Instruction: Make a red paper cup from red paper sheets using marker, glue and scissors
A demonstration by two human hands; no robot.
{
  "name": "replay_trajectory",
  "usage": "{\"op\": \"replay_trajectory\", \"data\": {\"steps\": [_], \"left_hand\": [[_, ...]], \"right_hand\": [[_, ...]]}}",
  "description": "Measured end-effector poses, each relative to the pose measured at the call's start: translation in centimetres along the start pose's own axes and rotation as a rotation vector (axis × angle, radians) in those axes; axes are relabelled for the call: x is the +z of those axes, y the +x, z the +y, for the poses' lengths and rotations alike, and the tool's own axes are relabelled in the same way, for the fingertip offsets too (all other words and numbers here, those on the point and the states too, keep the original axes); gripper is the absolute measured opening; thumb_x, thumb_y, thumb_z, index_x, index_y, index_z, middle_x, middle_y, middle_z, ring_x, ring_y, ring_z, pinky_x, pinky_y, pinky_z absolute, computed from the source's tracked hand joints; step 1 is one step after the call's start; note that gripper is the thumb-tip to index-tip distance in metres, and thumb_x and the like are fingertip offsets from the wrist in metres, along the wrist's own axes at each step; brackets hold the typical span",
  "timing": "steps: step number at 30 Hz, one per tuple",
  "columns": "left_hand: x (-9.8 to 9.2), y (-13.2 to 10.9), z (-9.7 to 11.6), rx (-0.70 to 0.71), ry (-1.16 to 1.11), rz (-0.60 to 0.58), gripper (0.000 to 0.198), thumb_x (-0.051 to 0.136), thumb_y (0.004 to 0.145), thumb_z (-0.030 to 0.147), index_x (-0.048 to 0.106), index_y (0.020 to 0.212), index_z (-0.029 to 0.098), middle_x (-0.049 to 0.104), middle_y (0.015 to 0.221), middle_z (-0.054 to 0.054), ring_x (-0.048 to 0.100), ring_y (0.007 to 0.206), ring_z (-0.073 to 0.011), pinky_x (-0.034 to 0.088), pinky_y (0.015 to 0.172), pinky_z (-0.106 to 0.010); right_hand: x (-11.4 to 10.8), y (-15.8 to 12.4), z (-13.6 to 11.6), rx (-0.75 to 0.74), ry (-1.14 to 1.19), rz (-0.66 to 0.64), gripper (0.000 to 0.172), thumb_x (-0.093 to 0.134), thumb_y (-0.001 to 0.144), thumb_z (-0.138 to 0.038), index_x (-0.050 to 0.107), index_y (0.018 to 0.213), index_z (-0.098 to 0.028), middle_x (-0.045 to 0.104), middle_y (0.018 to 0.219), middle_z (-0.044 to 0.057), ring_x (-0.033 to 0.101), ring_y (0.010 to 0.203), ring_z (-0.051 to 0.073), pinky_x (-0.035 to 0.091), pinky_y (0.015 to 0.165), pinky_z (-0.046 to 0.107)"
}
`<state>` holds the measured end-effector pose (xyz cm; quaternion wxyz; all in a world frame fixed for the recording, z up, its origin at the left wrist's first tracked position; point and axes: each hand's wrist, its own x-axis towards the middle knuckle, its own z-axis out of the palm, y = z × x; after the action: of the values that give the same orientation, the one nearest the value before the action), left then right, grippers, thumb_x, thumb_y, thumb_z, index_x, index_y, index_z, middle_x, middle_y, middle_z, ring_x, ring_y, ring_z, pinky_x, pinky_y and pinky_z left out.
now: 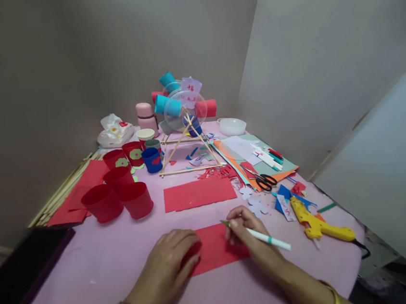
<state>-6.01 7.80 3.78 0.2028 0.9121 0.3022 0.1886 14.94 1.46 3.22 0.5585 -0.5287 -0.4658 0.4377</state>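
Note:
A red paper rectangle (213, 250) lies flat on the pink tabletop in front of me. My left hand (174, 256) rests on its left edge, fingers loosely curved and thumb apart, with nothing in its grasp. In my right hand (250, 234) is a white marker (270, 239) with a green band, gripped between thumb and fingers above the paper's right side. The marker's green end points left, just over the paper's top edge; whether it touches I cannot tell. Beyond it lies another red paper piece (200, 194).
Several red paper cups (103, 203) and a blue cup (152, 160) stand to the left. A stick frame (191, 169) carries a wheel with cups behind. Scissors (266, 181), markers (267, 157) and a yellow glue gun (319, 227) lie right. A black object (24, 282) sits at left.

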Motion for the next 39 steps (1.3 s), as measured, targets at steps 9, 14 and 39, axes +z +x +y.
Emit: {"op": "replay_trajectory", "data": {"steps": [9, 14, 39], "left_hand": [[-0.4, 0.0, -1.2, -0.040, 0.004, -0.090, 0.031, 0.058, 0.087, 0.030, 0.056, 0.118, 0.026, 0.061, 0.120, -0.005, 0.054, 0.110, -0.0240, 0.043, 0.096, -0.040], [-0.1, 0.2, -1.7, -0.063, -0.061, -0.108, 0.037, 0.062, 0.083, 0.029, 0.055, 0.120, 0.030, 0.058, 0.122, -0.003, 0.051, 0.113, -0.0242, 0.041, 0.099, -0.041], [0.0, 0.8, -2.0, -0.112, -0.139, -0.123, 0.043, 0.072, 0.075, 0.033, 0.059, 0.115, 0.026, 0.059, 0.120, -0.006, 0.052, 0.111, -0.0265, 0.042, 0.095, -0.042]], "right_hand": [[-0.6, 0.8, 1.0, 0.135, -0.011, 0.171, 0.029, 0.059, 0.081, -0.047, 0.046, 0.073, -0.022, 0.051, 0.051, -0.007, 0.043, 0.046, 0.011, 0.032, 0.047, 0.022], [0.4, -0.1, 1.1, 0.055, -0.166, -0.009, 0.039, 0.054, 0.084, -0.053, 0.044, 0.063, -0.021, 0.038, 0.052, -0.007, 0.034, 0.049, 0.010, 0.028, 0.048, 0.023], [1.9, -0.5, 1.5, 0.130, -0.336, -0.022, 0.038, 0.040, 0.092, -0.046, 0.041, 0.061, -0.023, 0.038, 0.050, -0.006, 0.036, 0.046, 0.012, 0.026, 0.045, 0.025]]}}
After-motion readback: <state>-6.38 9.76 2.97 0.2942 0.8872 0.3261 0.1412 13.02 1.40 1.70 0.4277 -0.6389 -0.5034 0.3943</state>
